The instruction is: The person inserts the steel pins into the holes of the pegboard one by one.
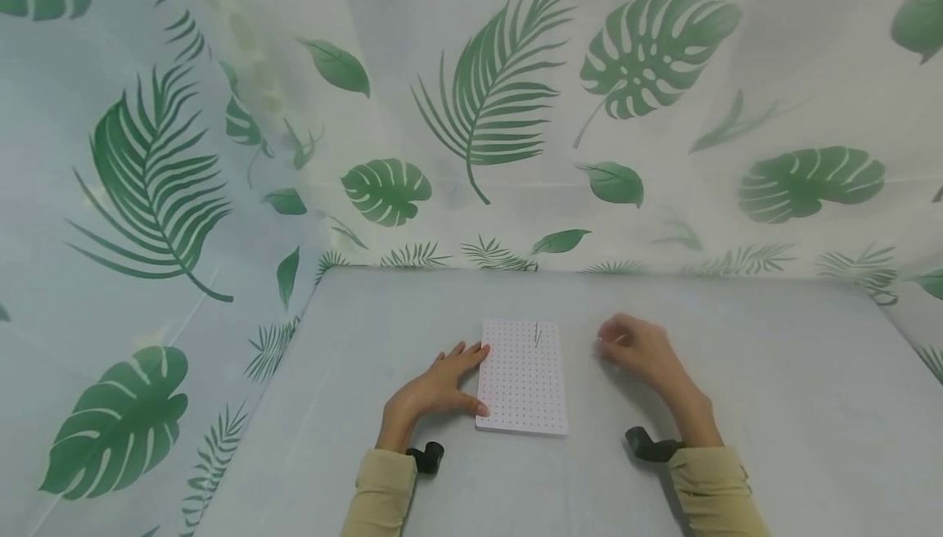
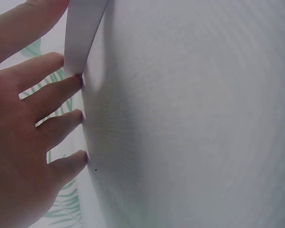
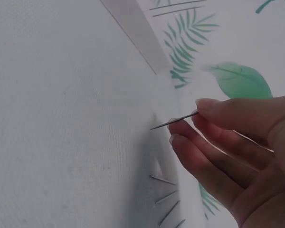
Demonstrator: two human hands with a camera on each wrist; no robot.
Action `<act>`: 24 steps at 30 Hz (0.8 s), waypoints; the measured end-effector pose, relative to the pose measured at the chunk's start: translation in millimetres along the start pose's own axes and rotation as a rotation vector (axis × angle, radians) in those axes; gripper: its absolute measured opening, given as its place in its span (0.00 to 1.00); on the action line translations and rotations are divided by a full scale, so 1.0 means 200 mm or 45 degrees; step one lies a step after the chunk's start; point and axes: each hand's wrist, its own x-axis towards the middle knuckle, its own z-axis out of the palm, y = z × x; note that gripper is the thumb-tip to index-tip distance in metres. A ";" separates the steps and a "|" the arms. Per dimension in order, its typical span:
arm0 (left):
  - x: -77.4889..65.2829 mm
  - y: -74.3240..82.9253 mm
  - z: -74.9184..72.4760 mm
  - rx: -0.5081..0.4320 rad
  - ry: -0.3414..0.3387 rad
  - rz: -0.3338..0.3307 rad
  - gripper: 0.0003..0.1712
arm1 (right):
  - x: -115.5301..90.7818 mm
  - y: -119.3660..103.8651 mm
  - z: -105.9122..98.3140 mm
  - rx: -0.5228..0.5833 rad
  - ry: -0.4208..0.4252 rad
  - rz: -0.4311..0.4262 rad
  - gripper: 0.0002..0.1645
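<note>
A white board with rows of small holes lies flat on the table. My left hand, fingers spread, rests against the board's left edge, with the thumb at its lower corner. In the left wrist view, some fingertips of the left hand touch the board's side and others the tabletop. Two thin pins stand in holes near the board's top right. Right of the board, my right hand pinches a thin metal pin between thumb and forefinger, its tip pointing away from the fingers.
Several more thin metal pins lie on the table beneath the right hand. The table has a pale cover. Behind and to the left hangs a white curtain with green leaves. Dark wrist cameras sit at both sleeves.
</note>
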 end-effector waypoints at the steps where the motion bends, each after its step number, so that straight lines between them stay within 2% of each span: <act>1: 0.00 0.00 0.00 0.001 -0.001 0.001 0.57 | 0.00 -0.01 0.00 -0.007 0.001 0.008 0.08; 16: 0.04 0.02 -0.03 0.000 0.015 0.017 0.57 | 0.03 -0.04 -0.01 -0.030 0.029 -0.031 0.08; 21: 0.02 0.00 0.00 -0.008 -0.005 0.019 0.57 | 0.00 -0.04 0.02 -0.032 0.035 -0.076 0.06; 24: 0.00 0.00 0.00 -0.018 0.001 0.013 0.57 | -0.01 -0.05 0.06 0.014 0.043 -0.119 0.05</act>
